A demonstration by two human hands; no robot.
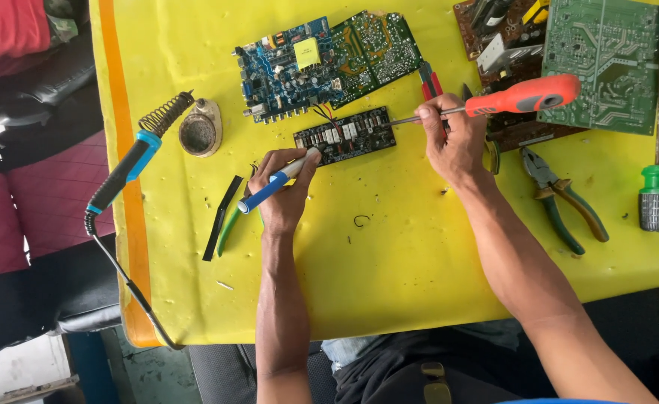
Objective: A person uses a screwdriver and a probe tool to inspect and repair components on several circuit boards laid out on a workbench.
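My left hand grips a blue and white pen-shaped tool, its white tip against the left end of a small dark circuit board on the yellow table. My right hand holds a screwdriver with an orange-red handle, its metal shaft pointing left toward the board's right end. A larger blue and green circuit board lies just behind the small one, joined to it by thin wires.
A soldering iron rests in a coil stand at the table's left edge, beside a round tin. Green-handled pliers, a green and black screwdriver and more green boards lie right. A black strip lies left.
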